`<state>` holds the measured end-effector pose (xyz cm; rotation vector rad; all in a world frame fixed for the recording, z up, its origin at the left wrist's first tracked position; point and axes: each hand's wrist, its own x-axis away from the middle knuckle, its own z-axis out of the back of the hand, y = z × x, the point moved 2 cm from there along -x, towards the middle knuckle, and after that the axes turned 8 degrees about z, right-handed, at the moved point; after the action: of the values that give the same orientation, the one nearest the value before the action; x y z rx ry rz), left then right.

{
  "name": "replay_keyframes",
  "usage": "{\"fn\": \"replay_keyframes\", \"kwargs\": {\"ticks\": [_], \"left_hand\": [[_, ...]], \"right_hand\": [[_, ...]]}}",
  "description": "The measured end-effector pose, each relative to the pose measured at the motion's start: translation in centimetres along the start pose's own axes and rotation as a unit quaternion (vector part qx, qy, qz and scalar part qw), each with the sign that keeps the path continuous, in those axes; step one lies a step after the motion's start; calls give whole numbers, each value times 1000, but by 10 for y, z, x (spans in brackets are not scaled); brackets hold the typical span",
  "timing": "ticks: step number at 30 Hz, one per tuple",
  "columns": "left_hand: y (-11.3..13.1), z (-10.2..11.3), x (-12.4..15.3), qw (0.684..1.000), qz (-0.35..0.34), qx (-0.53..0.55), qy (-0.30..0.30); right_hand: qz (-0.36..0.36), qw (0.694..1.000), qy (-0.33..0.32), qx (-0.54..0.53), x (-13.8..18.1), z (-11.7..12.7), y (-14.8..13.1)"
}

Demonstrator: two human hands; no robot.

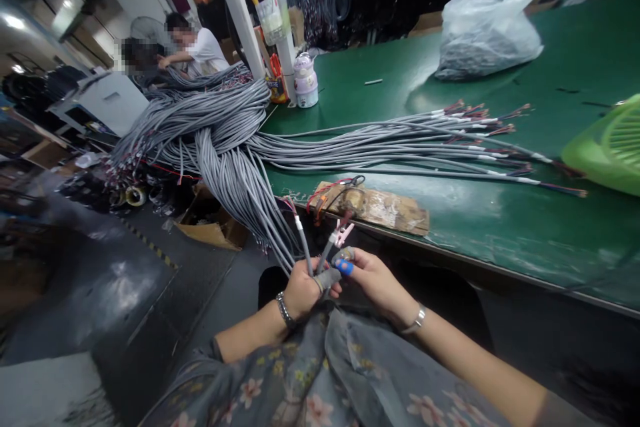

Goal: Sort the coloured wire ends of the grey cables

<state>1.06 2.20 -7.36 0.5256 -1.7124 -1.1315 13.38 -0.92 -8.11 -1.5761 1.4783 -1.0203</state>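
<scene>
My left hand (306, 288) is closed around grey cables, with two ends standing up from the fist. One is a grey cable (304, 243) with a white band and thin coloured wires at its tip. Beside it, a second cable end carries a small pink clip-like piece (343, 232). My right hand (375, 280) is close by on the right, its thumb and forefinger pinched together near this cable. What the pinch holds is hidden. Grey and blue covers wrap some fingertips. A thick bundle of grey cables (235, 173) hangs over the table edge to the left.
On the green table (500, 213), grey cables (360, 147) lie with stripped ends rightward. A wooden board (397, 210) with wires sits at the front edge. Behind are a purple-white bottle (305, 83) and plastic bag (487, 33); a green basket (610, 147) is right. People work at the far left.
</scene>
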Motion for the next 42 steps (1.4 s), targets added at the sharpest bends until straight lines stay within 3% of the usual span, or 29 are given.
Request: {"fn": "replay_keyframes", "kwargs": {"ticks": [3,9,17,25,34,42], "left_hand": [[-1,3,3,999,-3,-39,-24],[-6,4,0,998,10,55,40],[2,1,0,985,5,148,83],[-4,1,-2,994,20,101,48],[-3,0,-2,986,0,135,97],[-6,0,-2,994,28,92,61]], "right_hand": [[-34,999,-4,-21,-4,-5,0],[-61,998,24,-15,-6,-3,-5],[-16,998,65,2,-6,2,0],[-57,997,10,-47,-8,-2,3],[-40,994,40,-92,-5,-9,6],[-50,997,33,-47,-9,-3,6]]}}
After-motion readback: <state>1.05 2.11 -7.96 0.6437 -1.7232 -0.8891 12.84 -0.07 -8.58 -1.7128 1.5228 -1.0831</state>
